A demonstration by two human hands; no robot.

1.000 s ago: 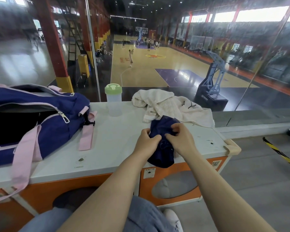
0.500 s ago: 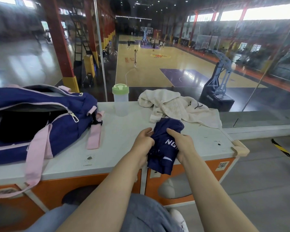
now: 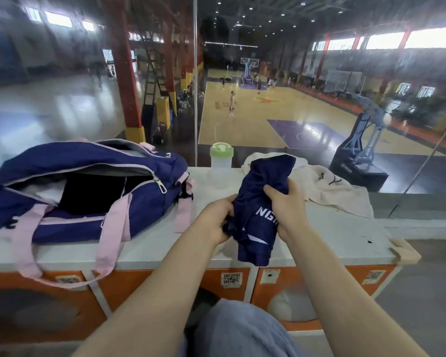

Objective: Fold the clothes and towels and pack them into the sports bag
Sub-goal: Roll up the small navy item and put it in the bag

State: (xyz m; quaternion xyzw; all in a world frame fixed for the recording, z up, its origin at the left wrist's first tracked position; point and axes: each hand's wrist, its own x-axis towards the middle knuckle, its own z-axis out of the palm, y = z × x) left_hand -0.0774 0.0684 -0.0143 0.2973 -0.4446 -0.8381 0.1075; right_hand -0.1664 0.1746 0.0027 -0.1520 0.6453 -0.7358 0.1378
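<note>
A navy garment [image 3: 262, 199] with white lettering hangs bunched above the white counter [image 3: 332, 235], held between both hands. My left hand [image 3: 218, 217] grips its left edge with curled fingers. My right hand [image 3: 286, 210] grips its right side, thumb across the cloth. A navy sports bag [image 3: 88, 191] with pink straps lies on the counter's left, its zip open, with a dark inside and something white in it. A cream towel [image 3: 327, 186] lies crumpled behind the garment on the right.
A clear bottle with a green lid [image 3: 221, 158] stands at the counter's back edge between bag and towel. A glass wall rises right behind the counter. The counter's right end has a beige corner guard [image 3: 404, 251]. My knees sit below the orange cabinet front.
The garment has been lifted off the counter and raised, its top now reaching up in front of the towel. My view has tilted, showing the bag more fully.
</note>
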